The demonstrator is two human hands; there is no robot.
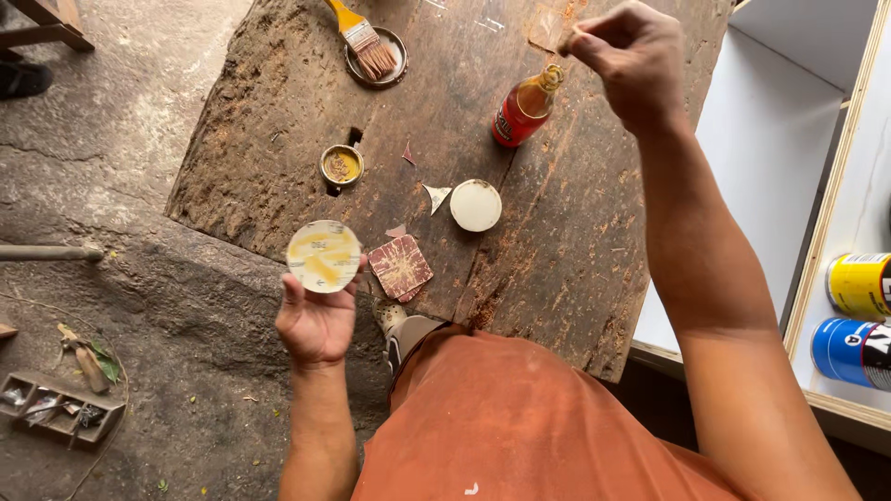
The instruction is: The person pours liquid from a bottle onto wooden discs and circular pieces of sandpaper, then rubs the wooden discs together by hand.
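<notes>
The left hand held a round, flat cream disc smeared with yellow upright at its fingertips, just off the edge of the rough, cracked wooden table. The right hand hovered above a red glass bottle of amber liquid, fingers pinched narrow; whether they gripped anything could not be told. On the table lay a square of worn reddish sandpaper, a white round lid, a small open tin and a yellow-handled bristle brush.

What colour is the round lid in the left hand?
The round lid in the left hand is off-white with yellow smears, seen in the head view.
</notes>
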